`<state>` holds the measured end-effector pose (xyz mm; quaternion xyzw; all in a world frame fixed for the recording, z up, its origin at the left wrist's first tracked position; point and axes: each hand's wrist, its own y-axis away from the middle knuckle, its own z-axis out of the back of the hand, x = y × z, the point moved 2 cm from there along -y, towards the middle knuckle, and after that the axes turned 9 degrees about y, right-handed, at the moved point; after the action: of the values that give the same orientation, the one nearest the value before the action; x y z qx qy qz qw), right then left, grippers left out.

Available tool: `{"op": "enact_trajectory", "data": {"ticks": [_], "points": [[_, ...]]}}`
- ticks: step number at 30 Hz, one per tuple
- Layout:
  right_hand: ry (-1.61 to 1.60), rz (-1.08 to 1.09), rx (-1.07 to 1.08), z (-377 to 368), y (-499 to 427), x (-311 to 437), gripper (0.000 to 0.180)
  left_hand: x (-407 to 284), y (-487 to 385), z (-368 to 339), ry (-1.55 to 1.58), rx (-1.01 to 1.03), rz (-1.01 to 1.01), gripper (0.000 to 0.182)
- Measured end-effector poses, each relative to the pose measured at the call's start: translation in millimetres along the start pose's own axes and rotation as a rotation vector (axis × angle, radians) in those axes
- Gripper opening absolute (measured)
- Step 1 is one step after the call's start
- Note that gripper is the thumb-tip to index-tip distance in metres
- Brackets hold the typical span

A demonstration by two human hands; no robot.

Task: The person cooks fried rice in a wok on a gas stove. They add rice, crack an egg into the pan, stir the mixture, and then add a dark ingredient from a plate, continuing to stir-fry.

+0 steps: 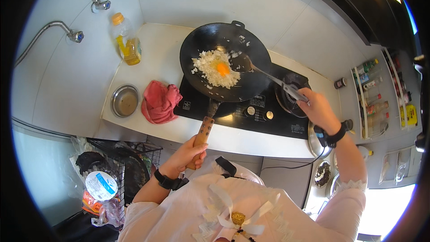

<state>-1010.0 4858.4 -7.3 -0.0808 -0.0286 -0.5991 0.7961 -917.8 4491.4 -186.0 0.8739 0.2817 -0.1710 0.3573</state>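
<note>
My left hand (190, 156) grips the wooden handle (203, 134) of a black wok (248, 87), which sits over the left side of the black gas hob (228, 117). In the wok lies a heap of cooked white rice (210, 62) with a raw egg yolk (222, 69) on top. Loose grains cling to the wok's far wall. My right hand (314, 109) is closed around the grey handle of a metal wok spatula (268, 75). The spatula's blade rests inside the wok at the right edge of the rice, with some grains on it.
Left of the hob lie a red cloth (161, 102) and a steel bowl (125, 101). An oil bottle (129, 45) stands behind them. A bare burner (292, 97) is at right, below wall racks of bottles (373, 101). A wire rack (121, 174) holds packages at lower left.
</note>
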Motion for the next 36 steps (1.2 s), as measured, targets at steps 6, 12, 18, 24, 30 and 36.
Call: {"op": "enact_trajectory", "data": {"ticks": [6,12,18,24,30,36], "points": [[0.258,0.155,-0.019,-57,-27,28,0.022,5,-7,-1,0.026,0.0,0.024,0.029],[0.405,0.115,-0.034,-37,-21,22,0.021,8,-10,2,0.053,0.008,0.03,0.029],[0.386,0.268,-0.023,-38,-11,36,0.023,8,-11,3,0.062,0.028,0.024,0.029],[0.48,0.181,-0.143,-56,-43,23,0.018,7,-10,6,0.07,0.03,0.027,0.031],[0.44,0.256,-0.022,-24,16,20,0.026,8,-10,7,0.089,0.038,0.019,0.032],[0.361,0.142,-0.044,16,33,29,0.029,7,-10,6,0.094,0.044,0.028,0.032]]}}
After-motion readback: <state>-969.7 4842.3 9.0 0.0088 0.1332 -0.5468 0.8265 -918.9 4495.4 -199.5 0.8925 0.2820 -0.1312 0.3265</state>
